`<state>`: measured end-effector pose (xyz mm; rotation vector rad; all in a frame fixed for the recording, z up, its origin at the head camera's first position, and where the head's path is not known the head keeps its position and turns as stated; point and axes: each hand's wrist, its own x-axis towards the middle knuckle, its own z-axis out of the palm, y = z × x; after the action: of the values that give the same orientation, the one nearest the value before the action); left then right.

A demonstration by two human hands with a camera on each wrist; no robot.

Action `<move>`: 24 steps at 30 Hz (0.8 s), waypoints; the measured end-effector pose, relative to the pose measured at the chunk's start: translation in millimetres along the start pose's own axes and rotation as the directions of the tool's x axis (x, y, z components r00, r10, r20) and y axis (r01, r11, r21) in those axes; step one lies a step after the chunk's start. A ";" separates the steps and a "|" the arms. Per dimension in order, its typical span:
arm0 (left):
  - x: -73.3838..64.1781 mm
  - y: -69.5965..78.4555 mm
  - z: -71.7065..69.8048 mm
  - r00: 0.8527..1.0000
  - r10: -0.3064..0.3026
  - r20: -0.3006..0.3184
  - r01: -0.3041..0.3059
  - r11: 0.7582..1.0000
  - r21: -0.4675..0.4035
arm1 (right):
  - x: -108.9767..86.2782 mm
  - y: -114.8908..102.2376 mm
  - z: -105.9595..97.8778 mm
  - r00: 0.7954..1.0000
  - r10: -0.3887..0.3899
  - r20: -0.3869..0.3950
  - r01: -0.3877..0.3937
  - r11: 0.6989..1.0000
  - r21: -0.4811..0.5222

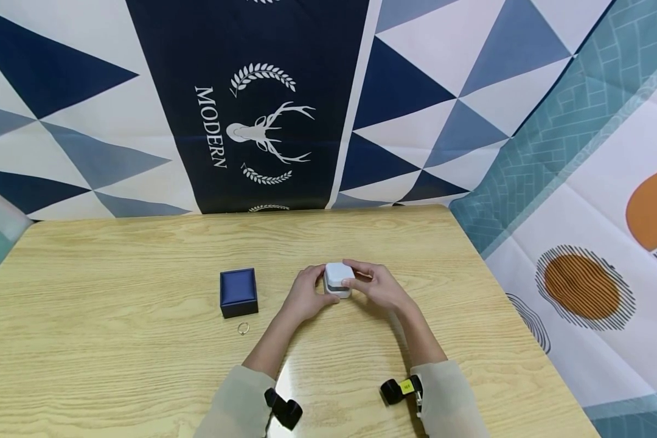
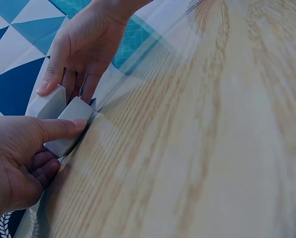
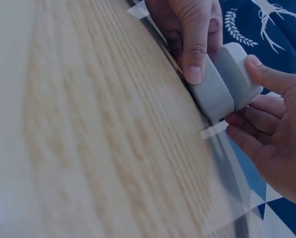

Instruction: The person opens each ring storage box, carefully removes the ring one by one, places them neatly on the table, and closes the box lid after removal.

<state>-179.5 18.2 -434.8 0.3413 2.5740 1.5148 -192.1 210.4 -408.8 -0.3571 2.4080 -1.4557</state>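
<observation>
- Left hand (image 1: 306, 293) curls round the white base (image 1: 339, 293)
- Right hand (image 1: 380, 287) pinches its lid (image 1: 338, 273) (a gap shows between)
- Ring (image 1: 243, 334) lies in front of the blue box (image 1: 238, 289)

Wood-grain table (image 1: 115, 377), patterned surroundings
Behind the table, triangle-print cloth (image 1: 274, 36) with a navy panel (image 1: 170, 36); right of the table, orange-circled cloth (image 1: 597, 213); on the table's near part, glare (image 1: 286, 378).

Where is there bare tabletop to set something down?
Free: wood-grain tabletop left of the navy jewelry box and ring, and right of the right hand. Crowded: around the white case, gripped by left hand and right.
</observation>
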 end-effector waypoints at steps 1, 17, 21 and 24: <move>0.1 -0.1 0.1 1.000 -0.003 0.001 0.003 1.000 0.000 | 0.1 0.1 0.0 1.000 0.002 -0.001 -0.002 1.000 0.001; 1.4 -1.3 1.4 1.000 -0.005 0.001 0.005 1.000 -0.005 | 1.8 1.8 -0.1 0.999 0.026 -0.030 -0.026 1.000 0.006; 1.4 -1.5 1.5 1.000 0.001 -0.003 -0.001 1.000 -0.005 | 2.1 1.5 0.4 0.999 0.032 -0.038 -0.032 0.999 0.005; 1.4 -1.9 1.6 1.000 0.002 -0.005 -0.002 1.000 -0.007 | 2.6 1.8 0.8 0.998 0.035 -0.046 -0.035 0.999 0.006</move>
<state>-180.7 19.0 -437.3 0.3393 2.5724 1.5271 -194.3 209.6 -411.1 -0.2820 2.4332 -1.4703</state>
